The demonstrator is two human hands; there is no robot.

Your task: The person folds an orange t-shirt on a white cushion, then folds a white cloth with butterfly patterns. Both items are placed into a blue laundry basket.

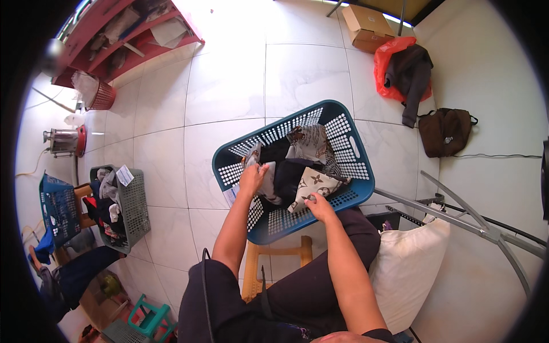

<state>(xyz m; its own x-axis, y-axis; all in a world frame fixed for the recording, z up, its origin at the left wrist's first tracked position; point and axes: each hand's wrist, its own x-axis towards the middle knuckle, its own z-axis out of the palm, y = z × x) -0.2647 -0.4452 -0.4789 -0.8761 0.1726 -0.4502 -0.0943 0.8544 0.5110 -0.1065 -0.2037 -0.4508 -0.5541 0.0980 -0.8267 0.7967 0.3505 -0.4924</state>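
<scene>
A dark teal laundry basket (269, 233) with perforated walls stands in front of me, tilted across the view, by a yellow-orange stool (307, 250). Folded and loose clothes lie inside it. My left hand (251, 178) reaches over its left part, fingers closed on a grey cloth (269, 187). Near the front right, my right hand (318, 206) pinches the edge of a beige cloth with brown motifs (315, 182). Between them sits a dark navy cloth (287, 176). Behind, a greyish cloth with brown print (310, 143) rests against the far wall of the basket.
On the left stand a grey-green basket of clothes (134, 200), a blue basket (60, 214) and a green stool (150, 316). To the right are a brown bag (447, 132), a red plastic bag with a dark garment (389, 57), a metal frame (457, 220) and a white cushion (409, 268).
</scene>
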